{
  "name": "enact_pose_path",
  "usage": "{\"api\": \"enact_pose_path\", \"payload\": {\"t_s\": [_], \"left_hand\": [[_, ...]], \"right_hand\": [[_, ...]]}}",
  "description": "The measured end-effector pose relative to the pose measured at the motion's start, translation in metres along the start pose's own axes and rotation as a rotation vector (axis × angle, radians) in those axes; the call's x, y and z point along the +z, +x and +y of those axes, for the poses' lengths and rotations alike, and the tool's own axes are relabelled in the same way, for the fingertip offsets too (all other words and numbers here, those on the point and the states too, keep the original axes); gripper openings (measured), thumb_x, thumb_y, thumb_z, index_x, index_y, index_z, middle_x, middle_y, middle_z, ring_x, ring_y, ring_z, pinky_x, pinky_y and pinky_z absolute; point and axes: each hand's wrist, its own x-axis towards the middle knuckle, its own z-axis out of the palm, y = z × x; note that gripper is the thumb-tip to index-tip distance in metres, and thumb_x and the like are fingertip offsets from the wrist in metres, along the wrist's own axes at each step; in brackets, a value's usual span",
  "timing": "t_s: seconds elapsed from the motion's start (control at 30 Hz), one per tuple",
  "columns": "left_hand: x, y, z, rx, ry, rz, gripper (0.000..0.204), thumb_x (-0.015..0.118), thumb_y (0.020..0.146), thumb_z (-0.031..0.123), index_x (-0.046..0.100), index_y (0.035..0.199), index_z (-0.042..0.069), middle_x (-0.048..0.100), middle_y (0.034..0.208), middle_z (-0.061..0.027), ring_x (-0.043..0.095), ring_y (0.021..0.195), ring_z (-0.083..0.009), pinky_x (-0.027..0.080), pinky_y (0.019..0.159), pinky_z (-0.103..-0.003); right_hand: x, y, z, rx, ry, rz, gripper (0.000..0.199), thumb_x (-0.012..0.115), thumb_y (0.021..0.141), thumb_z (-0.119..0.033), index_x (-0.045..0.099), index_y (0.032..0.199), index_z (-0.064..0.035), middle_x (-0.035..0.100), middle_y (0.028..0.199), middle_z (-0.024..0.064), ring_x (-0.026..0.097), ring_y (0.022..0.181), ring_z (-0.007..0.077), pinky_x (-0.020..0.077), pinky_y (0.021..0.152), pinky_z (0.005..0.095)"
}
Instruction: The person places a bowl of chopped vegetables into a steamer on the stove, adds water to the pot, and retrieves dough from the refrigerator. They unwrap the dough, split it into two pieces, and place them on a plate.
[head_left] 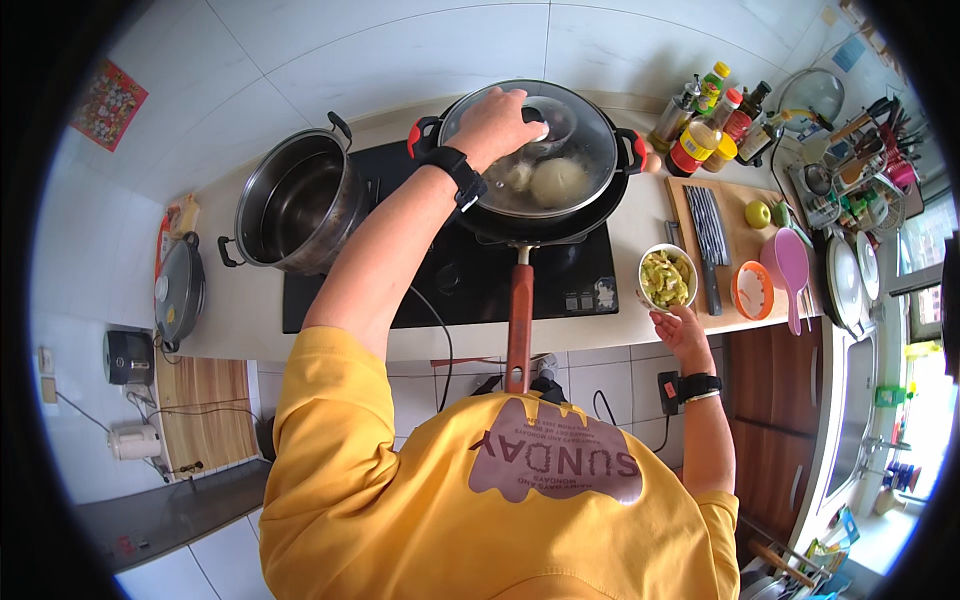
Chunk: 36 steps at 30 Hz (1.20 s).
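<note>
My left hand (492,128) is closed around the dark knob at the top of a round glass lid (580,128). Beneath the lid is a dark frying pan (598,222) with a long reddish-brown handle (520,320), on the black cooktop (440,290). Through the glass a pale round lump (560,183) shows, too hazy to name. Black-and-red side handles (630,151) stick out at both edges of the lid. At the counter's front edge, my right hand (682,332) grips the near rim of a white bowl (643,286) filled with chopped yellow-green vegetables (667,277).
Left of the pan stands a deep steel pot (262,215), uncovered. To the right, a wooden cutting board (740,195) carries a knife (712,285), a green round fruit (757,213), an orange bowl (752,290) and a pink ladle-shaped scoop (786,262). Several sauce bottles (700,130) line the wall.
</note>
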Motion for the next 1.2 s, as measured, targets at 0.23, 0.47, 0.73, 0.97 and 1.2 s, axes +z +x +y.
{"api": "enact_pose_path", "payload": {"t_s": [0.23,0.47,0.73,0.97,1.2], "left_hand": [[0.009,0.018,0.004,0.039,0.012,-0.037,0.042,0.069,0.071,0.037,0.067,0.098,0.004,0.065,0.099,-0.0174,0.062,0.092,-0.0331,0.049,0.077,-0.042],[0.015,0.021,0.003,0.129,-0.073,0.126,0.034,0.069,0.070,0.026,0.067,0.096,0.003,0.067,0.084,-0.0154,0.064,0.077,-0.0307,0.051,0.070,-0.039],[-0.061,0.020,0.011,0.013,-0.461,0.152,0.033,0.070,0.071,0.024,0.067,0.095,0.000,0.067,0.068,-0.0071,0.062,0.053,-0.0132,0.050,0.056,-0.025],[-0.123,-0.009,0.009,-0.058,-0.734,0.229,0.015,0.066,0.081,0.012,0.063,0.085,-0.001,0.063,0.071,-0.0039,0.058,0.058,-0.0093,0.045,0.050,-0.022],[-0.142,-0.034,-0.012,-0.048,-0.666,0.294,0.035,0.070,0.080,0.021,0.064,0.105,-0.002,0.063,0.084,-0.0048,0.059,0.069,-0.0086,0.049,0.060,-0.022]], "right_hand": [[0.002,0.015,-0.021,-0.027,-0.227,-0.101,0.032,0.053,0.089,-0.021,0.051,0.118,-0.0078,0.065,0.100,0.0094,0.065,0.087,0.0169,0.0543,0.075,0.0293],[0.013,-0.004,-0.048,0.058,-0.540,-0.175,0.029,0.054,0.091,-0.024,0.055,0.115,-0.0061,0.067,0.092,0.0069,0.064,0.074,0.0122,0.0519,0.063,0.0245],[0.084,-0.056,-0.158,-0.562,-1.285,-0.182,0.012,0.063,0.083,-0.013,0.063,0.083,-0.0008,0.060,0.065,0.0033,0.056,0.061,0.0080,0.0440,0.055,0.0231],[0.258,-0.037,-0.142,-1.195,-1.490,-0.594,0.018,0.065,0.077,-0.013,0.062,0.094,-0.0074,0.064,0.093,0.0086,0.064,0.087,0.0234,0.0510,0.070,0.0355],[0.346,0.049,-0.081,-1.310,-2.255,-0.536,0.009,0.064,0.071,-0.010,0.067,0.080,-0.0088,0.067,0.083,0.0096,0.066,0.083,0.0264,0.0526,0.065,0.0377]]}}
